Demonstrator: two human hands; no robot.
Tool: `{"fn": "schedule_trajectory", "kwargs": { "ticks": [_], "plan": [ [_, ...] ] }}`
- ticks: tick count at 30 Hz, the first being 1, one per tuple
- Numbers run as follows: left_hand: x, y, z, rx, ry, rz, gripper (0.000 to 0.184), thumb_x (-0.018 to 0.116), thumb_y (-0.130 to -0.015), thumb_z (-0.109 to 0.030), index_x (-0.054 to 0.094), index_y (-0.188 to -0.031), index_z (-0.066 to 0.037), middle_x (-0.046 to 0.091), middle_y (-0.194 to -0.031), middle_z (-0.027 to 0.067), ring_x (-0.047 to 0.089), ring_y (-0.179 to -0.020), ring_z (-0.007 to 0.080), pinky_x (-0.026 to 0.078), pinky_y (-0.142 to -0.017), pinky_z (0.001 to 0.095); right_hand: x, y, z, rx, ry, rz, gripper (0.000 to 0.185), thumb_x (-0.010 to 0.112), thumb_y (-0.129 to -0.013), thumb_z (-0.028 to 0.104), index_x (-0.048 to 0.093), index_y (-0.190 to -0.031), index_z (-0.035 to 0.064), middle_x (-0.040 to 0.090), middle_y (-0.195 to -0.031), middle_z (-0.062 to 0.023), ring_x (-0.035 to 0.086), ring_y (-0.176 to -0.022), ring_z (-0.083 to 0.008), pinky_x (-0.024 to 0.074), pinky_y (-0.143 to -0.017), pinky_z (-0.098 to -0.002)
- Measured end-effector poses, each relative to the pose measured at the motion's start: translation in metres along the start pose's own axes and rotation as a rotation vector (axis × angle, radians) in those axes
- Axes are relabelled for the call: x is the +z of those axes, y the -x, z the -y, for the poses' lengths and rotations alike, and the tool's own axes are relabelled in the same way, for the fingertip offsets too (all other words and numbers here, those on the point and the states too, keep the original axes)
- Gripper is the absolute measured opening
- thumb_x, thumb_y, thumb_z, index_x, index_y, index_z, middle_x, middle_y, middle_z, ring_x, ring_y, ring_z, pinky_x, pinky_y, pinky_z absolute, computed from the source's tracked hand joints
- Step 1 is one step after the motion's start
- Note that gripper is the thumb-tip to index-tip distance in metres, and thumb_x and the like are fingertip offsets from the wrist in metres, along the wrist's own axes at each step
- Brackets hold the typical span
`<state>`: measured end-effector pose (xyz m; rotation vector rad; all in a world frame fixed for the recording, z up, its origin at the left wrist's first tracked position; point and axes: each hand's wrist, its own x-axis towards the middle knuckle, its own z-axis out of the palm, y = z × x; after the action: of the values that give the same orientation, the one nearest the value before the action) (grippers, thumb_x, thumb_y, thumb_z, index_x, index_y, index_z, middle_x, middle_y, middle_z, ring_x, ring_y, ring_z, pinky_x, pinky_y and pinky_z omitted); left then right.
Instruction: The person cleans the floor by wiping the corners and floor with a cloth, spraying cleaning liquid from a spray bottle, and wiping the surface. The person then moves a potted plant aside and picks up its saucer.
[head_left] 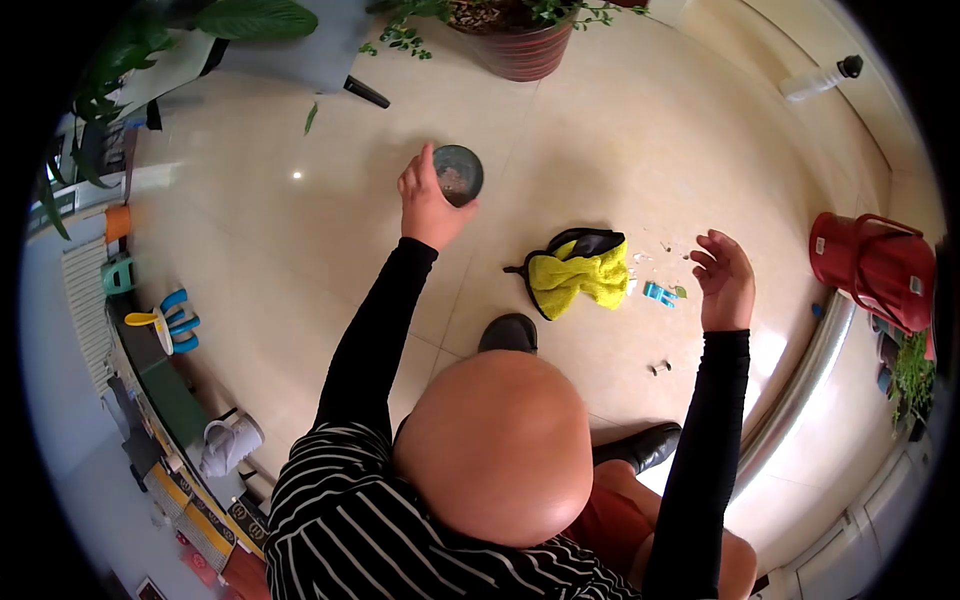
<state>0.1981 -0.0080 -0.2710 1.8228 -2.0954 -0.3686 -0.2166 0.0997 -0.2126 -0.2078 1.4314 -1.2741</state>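
Note:
My left hand (432,208) grips the side of a round, dark, see-through cup (458,174), with the thumb and fingers around its rim. Some brownish stuff shows inside the cup, too blurred to name. Off to the right, my right hand (727,278) hovers above the floor, its fingers loosely bent and apart, with nothing visible in them. Nearest to it lie a small blue plastic clip (660,294), a green leaf (681,292) and several small bits of debris (666,247). A crumpled yellow cloth (580,277) with dark edging lies between my hands.
A small metallic piece (661,368) lies near my shoe (645,448). Beyond stands a plant pot (520,52). At right are a red bucket-like container (870,265), a white bottle (815,82) and a silver pipe (805,385). A loose leaf (311,118) lies far left.

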Motion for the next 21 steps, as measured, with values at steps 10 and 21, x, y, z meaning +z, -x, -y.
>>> {"fn": "schedule_trajectory", "kwargs": {
  "ticks": [10, 21],
  "plan": [
    [-0.011, 0.01, -0.14, 0.453, 0.337, 0.344, 0.117, 0.09, -0.063, -0.022, 0.02, -0.155, -0.003, 0.043, -0.144, 0.0208, 0.04, -0.133, 0.0409, 0.035, -0.112, 0.0481, 0.04, 0.013, -0.043, 0.156, 0.264, 0.336, 0.037, 0.061, -0.098, 0.027, 0.061, -0.123, -0.0008, 0.068, -0.109, -0.0083, 0.067, -0.095, -0.0177, 0.0524, -0.079, -0.0301],
    [0.013, 0.013, -0.161, 0.576, 0.366, 0.276, 0.098, 0.086, -0.071, -0.033, 0.034, -0.149, -0.002, 0.041, -0.148, 0.0219, 0.042, -0.132, 0.0405, 0.037, -0.11, 0.0474, 0.008, 0.004, -0.048, 0.177, 0.102, 0.316, 0.023, 0.067, -0.097, 0.022, 0.065, -0.102, -0.0001, 0.067, -0.093, -0.0061, 0.069, -0.088, -0.0177, 0.0575, -0.08, -0.0322]
  ]
}}
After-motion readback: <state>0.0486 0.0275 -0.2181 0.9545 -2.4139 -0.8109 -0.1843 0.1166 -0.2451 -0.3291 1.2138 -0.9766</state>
